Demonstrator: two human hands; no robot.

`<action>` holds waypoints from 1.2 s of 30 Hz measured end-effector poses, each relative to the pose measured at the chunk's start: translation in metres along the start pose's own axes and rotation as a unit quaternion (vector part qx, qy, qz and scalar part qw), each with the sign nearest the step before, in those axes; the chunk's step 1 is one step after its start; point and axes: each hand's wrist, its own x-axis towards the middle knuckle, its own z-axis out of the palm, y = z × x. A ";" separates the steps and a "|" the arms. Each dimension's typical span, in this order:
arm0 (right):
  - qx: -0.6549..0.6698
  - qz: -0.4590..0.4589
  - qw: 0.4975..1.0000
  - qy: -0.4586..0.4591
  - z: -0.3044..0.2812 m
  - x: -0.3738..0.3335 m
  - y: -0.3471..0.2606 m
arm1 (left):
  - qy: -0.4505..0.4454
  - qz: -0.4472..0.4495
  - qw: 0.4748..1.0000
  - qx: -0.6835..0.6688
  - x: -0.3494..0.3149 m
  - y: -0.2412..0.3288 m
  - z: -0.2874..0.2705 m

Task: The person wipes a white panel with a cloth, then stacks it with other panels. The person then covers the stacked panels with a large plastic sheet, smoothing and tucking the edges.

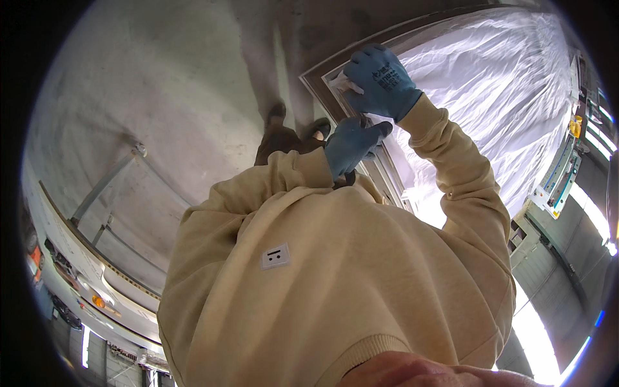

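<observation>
My right hand (380, 80), in a blue glove, presses a small white wipe (338, 84) against the corner of a grey frame (317, 76). The frame borders a large panel covered in white plastic film (490, 97). My left hand (351, 145), also in a blue glove, rests lower down against the same frame edge with its fingers curved. Whether it holds anything is hidden. Both cream sleeves and the front of my cream sweatshirt (335, 277) fill the middle of the view.
My dark shoes (277, 117) stand on a grey concrete floor (161, 97) beside the frame. A white car body part with an orange lamp (97, 300) lies at the lower left. More white parts and equipment (558, 184) stand at the right edge.
</observation>
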 end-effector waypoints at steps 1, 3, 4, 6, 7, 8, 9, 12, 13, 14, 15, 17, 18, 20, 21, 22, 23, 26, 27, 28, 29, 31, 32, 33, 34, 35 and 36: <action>0.000 0.001 1.000 -0.004 0.001 0.000 0.000 | 0.003 0.006 1.000 0.026 0.003 0.001 0.001; 0.004 -0.013 1.000 0.024 0.003 0.002 -0.001 | 0.015 0.003 0.999 0.032 0.008 0.002 0.002; 0.013 -0.008 1.000 0.014 0.004 0.003 -0.001 | 0.023 0.001 0.999 0.035 0.011 0.002 0.002; 0.025 0.014 0.999 -0.015 0.004 0.006 -0.003 | 0.035 -0.005 0.998 0.043 0.016 0.001 0.002; 0.020 0.014 0.999 -0.022 0.003 0.008 -0.004 | 0.037 -0.010 0.998 0.043 0.017 0.000 0.002; 0.015 0.021 0.999 -0.044 0.002 0.010 -0.005 | 0.040 -0.007 0.998 0.037 0.018 -0.001 0.002; 0.011 0.022 0.998 -0.049 0.000 0.011 -0.005 | 0.037 -0.004 0.999 0.026 0.017 -0.002 0.003; -0.003 0.008 0.998 -0.062 -0.003 0.015 -0.006 | 0.050 0.010 0.999 0.005 0.012 -0.002 0.005; -0.009 0.001 0.999 -0.054 -0.004 0.016 -0.006 | 0.055 0.017 0.998 -0.004 0.010 -0.002 0.006; -0.015 -0.010 0.999 -0.045 -0.004 0.017 -0.006 | 0.069 0.019 0.997 -0.021 0.008 -0.002 0.008; -0.021 -0.020 0.999 -0.029 -0.004 0.018 -0.006 | 0.079 0.020 0.996 -0.040 0.004 -0.003 0.010; -0.007 -0.030 0.999 -0.036 -0.002 0.020 -0.005 | 0.088 0.028 0.994 -0.058 -0.002 -0.003 0.013; 0.000 -0.039 0.999 -0.027 -0.001 0.022 -0.005 | 0.088 0.036 0.994 -0.057 -0.004 -0.004 0.014; 0.012 -0.042 0.998 -0.055 0.001 0.025 -0.004 | 0.097 0.047 0.992 -0.059 -0.006 -0.004 0.016; 0.013 -0.033 0.995 -0.092 0.001 0.027 -0.003 | 0.106 0.052 0.991 -0.062 -0.006 -0.005 0.016; 0.012 -0.039 0.994 -0.101 0.001 0.029 -0.003 | 0.111 0.061 0.990 -0.065 -0.005 -0.005 0.016; 0.006 -0.033 0.990 -0.136 0.001 0.032 -0.002 | 0.115 0.065 0.989 -0.059 -0.005 -0.006 0.016; -0.010 -0.035 0.978 -0.208 -0.003 0.040 -0.002 | 0.124 0.086 0.988 -0.028 -0.002 -0.010 0.014; -0.016 -0.039 0.973 -0.226 -0.005 0.043 -0.002 | 0.132 0.092 0.987 -0.008 -0.001 -0.012 0.013; -0.008 -0.037 0.973 -0.230 -0.007 0.047 -0.002 | 0.140 0.097 0.985 0.011 0.001 -0.014 0.012; 0.001 -0.034 0.972 -0.233 -0.010 0.050 -0.003 | 0.136 0.109 0.984 0.022 0.003 -0.015 0.011; 0.007 -0.023 0.962 -0.272 -0.015 0.058 -0.005 | 0.126 0.132 0.982 0.039 0.008 -0.019 0.007; 0.004 -0.015 0.952 -0.306 -0.017 0.062 -0.005 | 0.130 0.130 0.982 0.037 0.010 -0.021 0.006; 0.001 -0.009 0.943 -0.332 -0.019 0.066 -0.006 | 0.134 0.127 0.982 0.036 0.012 -0.023 0.005; 0.003 -0.008 0.936 -0.352 -0.021 0.069 -0.006 | 0.142 0.135 0.980 0.037 0.015 -0.025 0.004; 0.004 -0.008 0.931 -0.365 -0.023 0.072 -0.006 | 0.144 0.141 0.979 0.042 0.017 -0.026 0.003; 0.007 -0.008 0.926 -0.378 -0.025 0.074 -0.007 | 0.150 0.156 0.975 0.048 0.019 -0.028 0.003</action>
